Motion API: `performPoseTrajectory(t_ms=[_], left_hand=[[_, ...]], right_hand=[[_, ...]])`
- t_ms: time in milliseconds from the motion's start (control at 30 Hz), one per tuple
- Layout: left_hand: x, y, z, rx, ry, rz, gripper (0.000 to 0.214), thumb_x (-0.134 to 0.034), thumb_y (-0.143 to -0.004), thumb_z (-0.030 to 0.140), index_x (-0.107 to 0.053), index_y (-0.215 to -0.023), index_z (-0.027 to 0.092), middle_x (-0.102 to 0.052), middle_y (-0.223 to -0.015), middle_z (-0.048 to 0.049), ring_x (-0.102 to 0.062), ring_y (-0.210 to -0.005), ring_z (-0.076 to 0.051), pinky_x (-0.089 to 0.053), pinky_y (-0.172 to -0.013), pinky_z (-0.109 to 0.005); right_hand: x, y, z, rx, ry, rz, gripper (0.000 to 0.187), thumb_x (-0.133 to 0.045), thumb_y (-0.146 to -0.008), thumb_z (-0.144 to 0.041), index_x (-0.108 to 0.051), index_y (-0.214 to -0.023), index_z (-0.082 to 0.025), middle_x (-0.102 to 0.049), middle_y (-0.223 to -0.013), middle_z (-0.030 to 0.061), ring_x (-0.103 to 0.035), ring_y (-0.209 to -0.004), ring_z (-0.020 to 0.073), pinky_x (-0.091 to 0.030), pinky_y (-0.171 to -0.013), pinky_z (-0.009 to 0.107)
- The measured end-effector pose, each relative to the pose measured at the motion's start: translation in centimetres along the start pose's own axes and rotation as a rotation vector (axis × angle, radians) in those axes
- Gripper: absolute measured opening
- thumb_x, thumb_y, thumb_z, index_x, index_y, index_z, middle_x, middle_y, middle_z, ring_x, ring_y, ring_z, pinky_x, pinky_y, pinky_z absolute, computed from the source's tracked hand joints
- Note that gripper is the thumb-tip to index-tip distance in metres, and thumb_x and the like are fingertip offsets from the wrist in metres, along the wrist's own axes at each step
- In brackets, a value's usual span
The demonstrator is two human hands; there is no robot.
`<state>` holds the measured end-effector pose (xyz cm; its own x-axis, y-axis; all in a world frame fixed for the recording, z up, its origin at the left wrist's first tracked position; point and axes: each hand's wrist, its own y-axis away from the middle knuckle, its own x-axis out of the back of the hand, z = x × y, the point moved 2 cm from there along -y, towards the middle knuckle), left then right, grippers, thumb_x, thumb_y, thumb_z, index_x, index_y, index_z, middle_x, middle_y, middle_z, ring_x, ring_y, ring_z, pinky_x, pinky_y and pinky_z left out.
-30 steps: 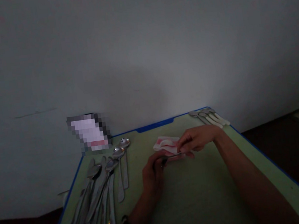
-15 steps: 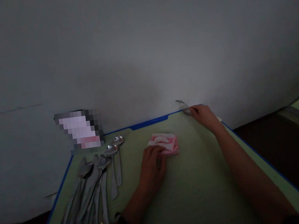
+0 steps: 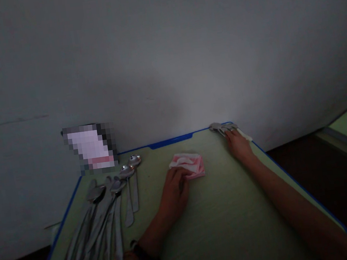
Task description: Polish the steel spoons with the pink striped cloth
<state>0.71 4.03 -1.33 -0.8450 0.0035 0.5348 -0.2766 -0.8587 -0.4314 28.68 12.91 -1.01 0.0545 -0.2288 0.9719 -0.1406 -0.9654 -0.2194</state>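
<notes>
Cutlery at the far corner (image 3: 215, 127): a small group under and just beyond the fingertips of my right hand, rounded metal heads pointing away to the left, a pale handle (image 3: 246, 135) beside my knuckles.
Right hand (image 3: 238, 143): stretched out, fingers bent down onto that group and touching it; I cannot tell whether they grasp a piece or merely rest there.
Left hand (image 3: 175, 188): nearer to me, fingers curled over the near left edge of the folded cloth; whether they pinch it or only lie on it I cannot tell.
Pink-and-white cloth (image 3: 193, 161): just ahead of my left hand, lying on the worktop (image 3: 225, 212), well apart from my right.
Loose spoons (image 3: 127, 170): two, side by side, left of my left hand.
Cutlery heap (image 3: 94, 234): farther left, pieces overlapping, close by my left forearm.
Risk at the corner: the group lies close to the blue edge (image 3: 171, 141), so a push from my right fingers could slide a piece over it.
Risk at the heap: my left wristband (image 3: 144, 255) or sleeveless forearm, swung outward, could snag handles and scatter the overlapping pieces.
Risk of light: dimness could hide smears on the metal.
</notes>
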Motion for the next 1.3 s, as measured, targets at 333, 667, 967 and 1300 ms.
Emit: performPoseTrajectory(t_ms=[333, 667, 967, 1300], left_hand=[[-0.2, 0.0, -0.2, 0.028, 0.017, -0.014, 0.021, -0.045, -0.081, 0.009, -0.058, -0.092, 0.02, -0.056, -0.097, -0.007, -0.054, -0.093, -0.02, -0.043, -0.083, -0.033], [-0.1, -0.1, -0.1, 0.052, 0.035, -0.039, 0.02, -0.044, -0.081, 0.011, -0.058, -0.091, 0.02, -0.055, -0.095, -0.0069, -0.054, -0.087, -0.019, -0.043, -0.078, -0.031], [0.0, -0.3, 0.2, 0.059, 0.038, -0.016, 0.017, -0.048, -0.079, 0.01, -0.059, -0.088, 0.02, -0.057, -0.094, -0.0061, -0.054, -0.085, -0.018, -0.042, -0.075, -0.029], [-0.1, -0.2, -0.2, 0.043, 0.002, -0.02, 0.021, -0.047, -0.076, 0.006, -0.056, -0.09, 0.02, -0.055, -0.094, -0.0052, -0.053, -0.085, -0.017, -0.043, -0.075, -0.028]], right_hand=[[0.5, -0.3, 0.1, 0.002, 0.047, -0.027, 0.043, -0.024, -0.095, -0.035, -0.05, -0.127, -0.023, -0.057, -0.117, 0.0108, -0.06, -0.091, 0.0224, -0.044, -0.075, 0.032], [0.4, -0.2, -0.4, -0.024, 0.089, -0.031, 0.041, -0.023, -0.095, -0.028, -0.055, -0.121, -0.022, -0.06, -0.111, 0.0117, -0.057, -0.098, 0.0232, -0.044, -0.071, 0.03], [0.4, -0.3, -0.9, 0.011, 0.165, -0.031, 0.041, -0.028, -0.089, -0.015, -0.061, -0.113, -0.017, -0.061, -0.11, 0.0142, -0.052, -0.103, 0.0276, -0.039, -0.083, 0.037], [0.7, 0.6, -1.3, 0.043, 0.091, 0.086, 0.037, -0.036, -0.09, -0.024, -0.055, -0.12, -0.016, -0.056, -0.116, 0.0146, -0.046, -0.108, 0.0282, -0.036, -0.088, 0.039]])
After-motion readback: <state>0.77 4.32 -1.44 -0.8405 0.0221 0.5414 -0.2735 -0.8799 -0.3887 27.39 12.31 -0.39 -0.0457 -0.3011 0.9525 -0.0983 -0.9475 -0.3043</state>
